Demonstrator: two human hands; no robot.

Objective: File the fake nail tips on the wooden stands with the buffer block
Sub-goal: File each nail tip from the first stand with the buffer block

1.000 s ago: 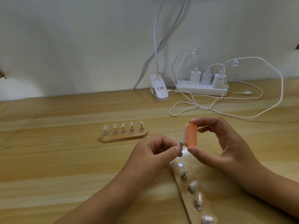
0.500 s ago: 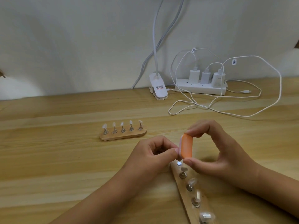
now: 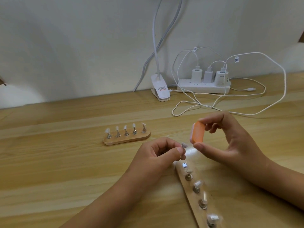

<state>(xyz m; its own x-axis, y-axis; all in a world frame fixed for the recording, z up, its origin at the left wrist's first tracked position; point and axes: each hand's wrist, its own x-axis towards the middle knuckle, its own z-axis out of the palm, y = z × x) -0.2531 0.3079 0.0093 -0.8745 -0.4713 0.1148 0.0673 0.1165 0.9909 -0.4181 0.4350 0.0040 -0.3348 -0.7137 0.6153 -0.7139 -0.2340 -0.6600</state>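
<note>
Buffer block [image 3: 197, 135] orange, pink edge, pinched in R hand [image 3: 233, 145], L hand [image 3: 156, 157] fingers pinch 1 nail tip [image 3: 184, 145]

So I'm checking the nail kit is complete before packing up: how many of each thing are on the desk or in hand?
Wooden stands: 2
Nail tips: 10, one of them held in the left hand
Buffer block: 1, in the right hand
Total: 13

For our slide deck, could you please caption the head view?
Left hand pinches a nail-tip peg above the near wooden stand; right hand holds the orange buffer block beside it.
</note>
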